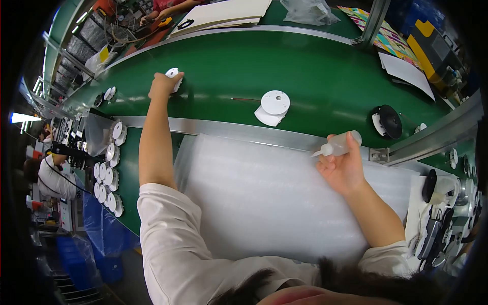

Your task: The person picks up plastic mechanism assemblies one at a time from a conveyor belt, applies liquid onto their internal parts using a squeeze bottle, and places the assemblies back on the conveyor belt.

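Out over the green belt, my left hand [161, 85] has its fingers closed around a white round plastic part [173, 73]; the hand covers some of it. My right hand [341, 170] grips a small translucent squeeze bottle [344, 144], its thin nozzle pointing left, above the near edge of the belt. Between the hands, a white disc-topped part [275, 103] rests on the belt with a thin wire sticking out to the left. Farther right stands a part with a black disc [390, 122] and a white side.
Several white round parts [108, 175] stand in rows at the left. A metal rail [229, 130] separates the green belt [218, 61] from the white foam sheet [264, 203] before me. Tools [436, 229] lie at right. Across the belt, another person's hand [147, 19] shows near paper sheets [223, 16].
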A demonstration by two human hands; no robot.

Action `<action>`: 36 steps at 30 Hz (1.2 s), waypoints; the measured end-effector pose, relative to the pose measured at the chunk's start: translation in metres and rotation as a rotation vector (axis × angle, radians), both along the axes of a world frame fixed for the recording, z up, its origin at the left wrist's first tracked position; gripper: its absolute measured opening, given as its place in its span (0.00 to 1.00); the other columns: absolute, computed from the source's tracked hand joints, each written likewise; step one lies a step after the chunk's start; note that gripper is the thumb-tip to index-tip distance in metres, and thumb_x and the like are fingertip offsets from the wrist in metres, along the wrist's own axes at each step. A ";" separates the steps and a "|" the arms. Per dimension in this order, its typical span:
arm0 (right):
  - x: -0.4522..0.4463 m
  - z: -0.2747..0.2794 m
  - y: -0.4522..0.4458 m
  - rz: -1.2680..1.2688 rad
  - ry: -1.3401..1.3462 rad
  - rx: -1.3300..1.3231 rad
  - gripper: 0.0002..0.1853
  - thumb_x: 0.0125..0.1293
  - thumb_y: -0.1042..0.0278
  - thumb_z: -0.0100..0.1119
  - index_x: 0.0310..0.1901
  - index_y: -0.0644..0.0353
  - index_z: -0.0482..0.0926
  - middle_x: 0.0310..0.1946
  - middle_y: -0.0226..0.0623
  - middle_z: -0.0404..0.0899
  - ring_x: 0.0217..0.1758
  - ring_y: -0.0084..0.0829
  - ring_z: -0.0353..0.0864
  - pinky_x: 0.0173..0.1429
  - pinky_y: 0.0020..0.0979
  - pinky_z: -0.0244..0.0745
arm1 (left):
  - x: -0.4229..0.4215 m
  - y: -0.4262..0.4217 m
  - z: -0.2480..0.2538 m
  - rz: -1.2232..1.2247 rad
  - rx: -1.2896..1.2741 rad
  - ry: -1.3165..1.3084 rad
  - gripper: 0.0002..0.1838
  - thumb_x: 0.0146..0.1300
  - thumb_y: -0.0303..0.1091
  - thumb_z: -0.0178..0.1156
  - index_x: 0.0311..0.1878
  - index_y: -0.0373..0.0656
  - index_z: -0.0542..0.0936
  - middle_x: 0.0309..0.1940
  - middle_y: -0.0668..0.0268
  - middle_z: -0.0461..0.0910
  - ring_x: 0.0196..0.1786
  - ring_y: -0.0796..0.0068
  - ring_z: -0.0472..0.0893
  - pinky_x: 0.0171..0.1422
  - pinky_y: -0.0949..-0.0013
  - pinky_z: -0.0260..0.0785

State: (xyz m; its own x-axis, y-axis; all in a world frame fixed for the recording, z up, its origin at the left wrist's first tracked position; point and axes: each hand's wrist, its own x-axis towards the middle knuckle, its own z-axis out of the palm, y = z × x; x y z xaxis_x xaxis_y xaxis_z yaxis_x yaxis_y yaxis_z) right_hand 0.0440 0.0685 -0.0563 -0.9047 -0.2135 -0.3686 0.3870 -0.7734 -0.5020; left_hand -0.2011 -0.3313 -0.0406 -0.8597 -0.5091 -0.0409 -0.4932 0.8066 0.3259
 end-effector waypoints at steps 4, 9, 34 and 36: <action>0.000 -0.002 0.001 0.025 0.053 0.009 0.19 0.57 0.44 0.48 0.36 0.54 0.69 0.16 0.30 0.66 0.19 0.22 0.60 0.28 0.22 0.58 | 0.003 -0.004 -0.002 -0.208 0.073 -0.033 0.33 0.36 0.60 0.62 0.34 0.37 0.77 0.22 0.59 0.78 0.27 0.68 0.79 0.30 0.70 0.70; 0.003 -0.005 0.001 0.003 0.097 0.015 0.20 0.56 0.45 0.50 0.36 0.55 0.68 0.20 0.30 0.67 0.21 0.21 0.62 0.29 0.23 0.59 | 0.012 0.030 0.000 -0.399 0.192 0.188 0.31 0.37 0.51 0.65 0.39 0.35 0.74 0.26 0.60 0.78 0.30 0.73 0.78 0.34 0.70 0.69; 0.061 0.064 -0.002 -0.243 1.478 1.201 0.28 0.45 0.57 0.66 0.45 0.53 0.61 0.28 0.37 0.69 0.24 0.31 0.64 0.30 0.34 0.56 | 0.217 0.194 0.004 -1.620 0.587 0.832 0.18 0.50 0.32 0.52 0.41 0.26 0.69 0.29 0.51 0.75 0.29 0.59 0.76 0.33 0.68 0.69; 0.060 0.068 0.001 -0.251 1.482 1.228 0.26 0.46 0.57 0.66 0.43 0.54 0.62 0.28 0.37 0.69 0.23 0.31 0.64 0.30 0.34 0.55 | 0.220 0.199 0.015 -1.660 0.825 0.528 0.20 0.47 0.33 0.53 0.42 0.26 0.69 0.28 0.52 0.75 0.25 0.62 0.75 0.27 0.68 0.67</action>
